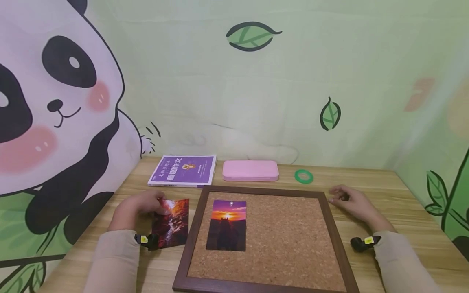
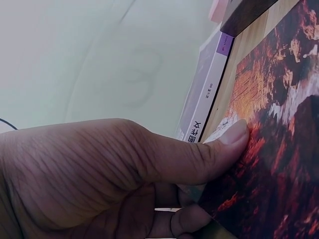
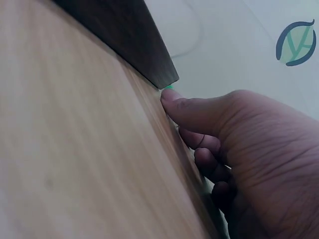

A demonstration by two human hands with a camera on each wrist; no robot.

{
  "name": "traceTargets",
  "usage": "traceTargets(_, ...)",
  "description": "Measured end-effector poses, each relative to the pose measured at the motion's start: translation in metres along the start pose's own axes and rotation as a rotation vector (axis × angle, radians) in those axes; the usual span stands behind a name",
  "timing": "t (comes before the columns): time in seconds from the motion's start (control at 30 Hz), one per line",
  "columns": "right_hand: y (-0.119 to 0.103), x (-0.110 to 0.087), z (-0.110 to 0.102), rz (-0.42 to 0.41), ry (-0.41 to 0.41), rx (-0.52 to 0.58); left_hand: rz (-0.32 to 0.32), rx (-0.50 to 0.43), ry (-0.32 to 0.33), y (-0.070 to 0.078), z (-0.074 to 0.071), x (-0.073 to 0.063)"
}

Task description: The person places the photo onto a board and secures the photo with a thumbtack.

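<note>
My left hand (image 1: 144, 203) pinches a photo print (image 1: 174, 228) of a red, rocky stream by its upper left edge, thumb on top. In the left wrist view the thumb presses on the picture (image 2: 279, 129), and some fingers lie beneath it. A cork board (image 1: 282, 236) in a dark brown frame lies just right of that print. On its left part is a sunset photo (image 1: 227, 226), with a small pin (image 1: 231, 203) at its top edge. Loosely curled and holding nothing, my right hand (image 1: 353, 203) rests by the board's upper right corner, seen close in the right wrist view.
Behind the board lie a purple book (image 1: 187, 170), a pink case (image 1: 250, 170) and a green tape roll (image 1: 303, 176). The wooden table (image 1: 414, 244) ends at a wall covering (image 1: 176, 81) with a panda and leaves on it.
</note>
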State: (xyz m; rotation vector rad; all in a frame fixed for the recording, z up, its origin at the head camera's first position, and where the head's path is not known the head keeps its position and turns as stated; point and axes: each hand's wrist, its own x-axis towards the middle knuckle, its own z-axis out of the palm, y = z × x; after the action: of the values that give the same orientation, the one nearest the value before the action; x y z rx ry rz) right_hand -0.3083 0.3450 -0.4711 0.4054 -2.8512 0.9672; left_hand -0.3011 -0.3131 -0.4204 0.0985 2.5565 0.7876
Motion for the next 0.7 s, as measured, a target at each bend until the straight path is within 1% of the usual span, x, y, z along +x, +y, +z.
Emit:
traceTargets(0.1, 0.0, 0.002, 0.0, 0.005, 0.01, -0.01, 0.021, -0.008, 0.002, -0.002, -0.001, 0.001)
traceTargets(0.27, 0.001, 0.002, 0.001, 0.006, 0.015, -0.023, 0.108, -0.074, 0.02, -0.012, -0.003, 0.001)
traceTargets(0.33, 0.002, 0.002, 0.001, 0.01, 0.021, -0.034, 0.142, -0.11, 0.041, -0.014, -0.005, -0.001)
traceTargets(0.4, 0.004, 0.002, 0.0, 0.016, 0.026, -0.041, 0.162, -0.139, 0.071, -0.013, -0.008, -0.003)
traceTargets(0.5, 0.005, 0.001, -0.003, 0.031, 0.028, -0.042, 0.189, -0.203, 0.133, -0.008, -0.015, -0.006)
traceTargets(0.6, 0.005, -0.001, -0.007, 0.044, 0.018, -0.038, 0.228, -0.251, 0.197, 0.002, -0.023, -0.013)
traceTargets(0.63, 0.005, -0.001, -0.009, 0.05, 0.019, -0.038, 0.245, -0.252, 0.223, 0.006, -0.025, -0.015)
traceTargets(0.7, 0.006, -0.002, -0.011, 0.05, 0.02, -0.044, 0.301, -0.233, 0.283, 0.017, -0.03, -0.021)
